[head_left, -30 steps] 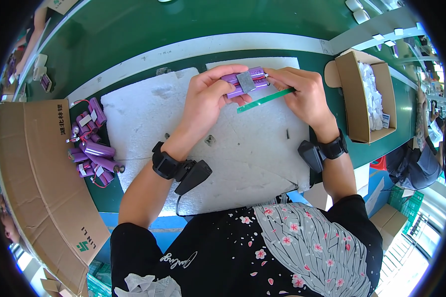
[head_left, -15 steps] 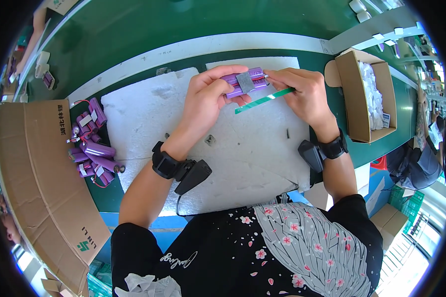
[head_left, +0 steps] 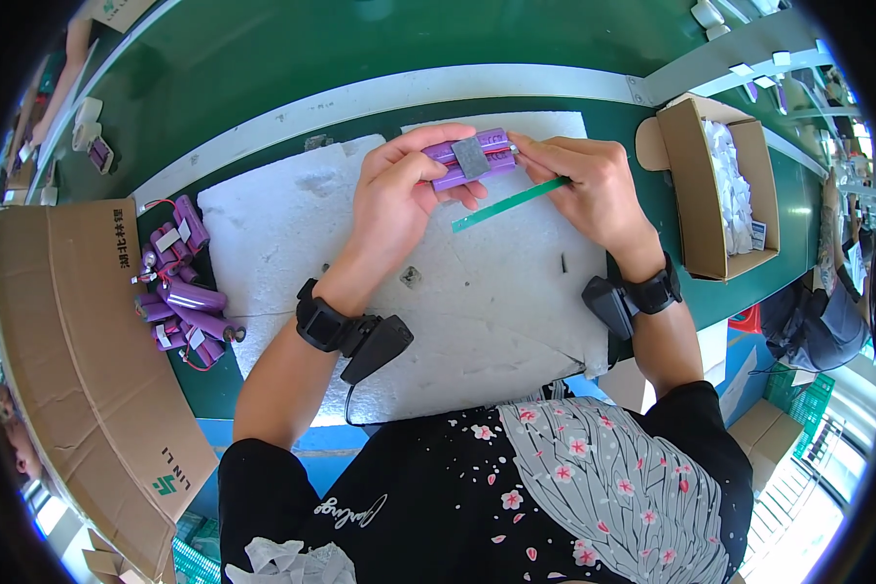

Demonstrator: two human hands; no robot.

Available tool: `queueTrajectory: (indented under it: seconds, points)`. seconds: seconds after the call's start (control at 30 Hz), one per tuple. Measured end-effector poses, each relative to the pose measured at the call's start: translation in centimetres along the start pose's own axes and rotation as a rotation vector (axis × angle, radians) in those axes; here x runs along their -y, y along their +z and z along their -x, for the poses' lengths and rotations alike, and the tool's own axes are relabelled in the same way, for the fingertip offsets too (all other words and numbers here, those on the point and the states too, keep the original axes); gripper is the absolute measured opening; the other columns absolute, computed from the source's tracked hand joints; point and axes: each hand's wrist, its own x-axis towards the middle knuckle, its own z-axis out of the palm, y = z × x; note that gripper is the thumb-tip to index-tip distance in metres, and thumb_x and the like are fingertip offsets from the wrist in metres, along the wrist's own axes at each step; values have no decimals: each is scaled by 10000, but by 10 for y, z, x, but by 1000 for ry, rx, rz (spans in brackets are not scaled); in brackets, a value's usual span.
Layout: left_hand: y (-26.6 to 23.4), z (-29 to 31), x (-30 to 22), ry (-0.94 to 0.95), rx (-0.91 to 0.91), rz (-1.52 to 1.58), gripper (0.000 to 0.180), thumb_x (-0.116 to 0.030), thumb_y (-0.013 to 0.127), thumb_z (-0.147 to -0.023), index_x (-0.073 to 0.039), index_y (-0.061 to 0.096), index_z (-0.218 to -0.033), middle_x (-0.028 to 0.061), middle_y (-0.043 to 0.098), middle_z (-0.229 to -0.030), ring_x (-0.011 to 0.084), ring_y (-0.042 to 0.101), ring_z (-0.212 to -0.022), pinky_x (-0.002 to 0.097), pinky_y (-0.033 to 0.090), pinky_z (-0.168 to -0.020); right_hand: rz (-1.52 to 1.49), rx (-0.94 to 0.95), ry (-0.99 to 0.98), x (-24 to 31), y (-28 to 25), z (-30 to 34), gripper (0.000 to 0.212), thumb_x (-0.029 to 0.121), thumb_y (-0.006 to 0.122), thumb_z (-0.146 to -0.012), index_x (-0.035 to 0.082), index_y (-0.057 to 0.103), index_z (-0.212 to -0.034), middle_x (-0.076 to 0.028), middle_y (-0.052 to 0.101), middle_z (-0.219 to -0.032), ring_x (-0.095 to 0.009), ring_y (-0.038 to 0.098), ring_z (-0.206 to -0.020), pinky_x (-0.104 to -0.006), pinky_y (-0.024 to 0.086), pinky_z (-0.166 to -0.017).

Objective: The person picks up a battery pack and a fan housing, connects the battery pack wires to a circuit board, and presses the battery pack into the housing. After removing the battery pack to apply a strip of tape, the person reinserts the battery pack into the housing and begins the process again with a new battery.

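My left hand (head_left: 396, 185) is closed around a purple battery pack (head_left: 493, 140) of cylindrical cells, held above the white foam board (head_left: 477, 292). A grey square pad (head_left: 472, 158) lies across the middle of the cells, and a bit of red wire shows between them. My right hand (head_left: 594, 190) is closed too, its thumb and forefinger pinching at the pack's right end; what they touch there is too small to make out. From under those fingers a flat green strip (head_left: 509, 204) sticks out to the left, below the pack.
Several purple battery packs (head_left: 190, 297) with red wires are heaped left of the foam. A large cardboard box (head_left: 88, 360) stands at the far left. On the right, an open carton (head_left: 701, 195) holds white pieces. A pale rail (head_left: 389, 90) runs behind the foam.
Both hands and the pack have shifted slightly left. The green strip has turned a little, and its bright glare is gone.
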Motion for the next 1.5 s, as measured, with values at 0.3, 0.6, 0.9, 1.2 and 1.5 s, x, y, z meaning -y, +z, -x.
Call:
queueTrajectory:
  seconds: [0.3, 0.6, 0.9, 1.2, 1.5]
  points:
    - [8, -1, 1, 48, -65, 78, 397, -4, 393, -798, 88, 554, -1149, 227, 618, -1043, 305, 657, -776, 367, 545, -702, -12, -122, -19, -4, 5, -2, 243, -10, 689, -760, 34, 694, -998, -110, 664, -742, -201, 613, -584, -255, 476, -529]
    - [4, -1, 4, 34, -18, 90, 391, -2, 407, -802, 87, 552, -1154, 217, 626, -1023, 296, 662, -775, 368, 551, -695, -74, -173, -16, 0, 2, -3, 138, 9, 692, -774, 26, 685, -911, -98, 651, -730, -185, 579, -547, -249, 452, -502]
    - [6, 0, 5, 13, 32, 44, 404, -12, 410, -795, 68, 553, -1165, 206, 632, -1001, 307, 647, -792, 380, 528, -718, -110, -165, 61, 4, 2, 1, 84, 22, 678, -786, 28, 644, -862, -81, 643, -725, -150, 511, -490, -239, 413, -463]
    - [2, 0, 2, 25, 11, 89, 363, -4, 420, -806, 72, 569, -1128, 194, 632, -983, 274, 651, -749, 354, 540, -694, -143, -176, 96, 2, 7, -2, 80, 40, 658, -788, 38, 634, -865, -64, 648, -718, -124, 494, -475, -240, 407, -457]
    - [5, -1, -1, 18, -65, 117, 374, -18, 427, -785, 59, 572, -1121, 206, 628, -988, 304, 635, -766, 381, 521, -686, -131, -244, 178, -2, 5, 1, 58, 51, 621, -823, 30, 602, -874, -46, 636, -702, -85, 466, -480, -218, 375, -461]
